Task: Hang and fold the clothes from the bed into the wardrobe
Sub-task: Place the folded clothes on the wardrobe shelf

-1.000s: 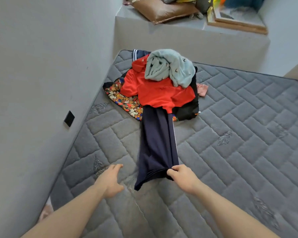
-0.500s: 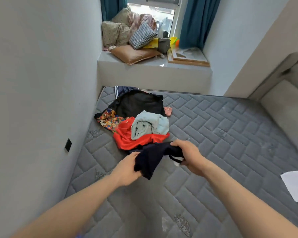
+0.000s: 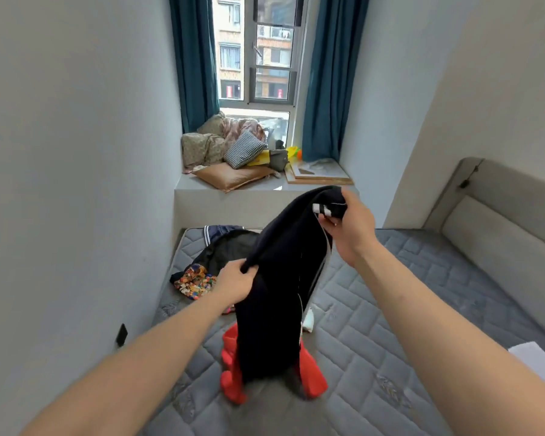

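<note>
Both hands have raised the navy trousers [image 3: 280,278] off the quilted mattress [image 3: 406,309] since the earlier frame. Left hand [image 3: 235,283] is clenched on one edge; right hand [image 3: 348,221] pinches the striped end higher up. Trousers hang above the red garment [image 3: 310,369], near the patterned cloth [image 3: 194,281].

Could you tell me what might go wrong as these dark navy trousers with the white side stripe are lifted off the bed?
1. The dark navy trousers, gripped by the left hand and right hand, hang down over the red garment, which may snag and be dragged off the grey quilted mattress.
2. The hands grip at uneven heights, so the fabric hangs twisted and may fold badly.
3. The pinches look small; one end could slip.
</note>
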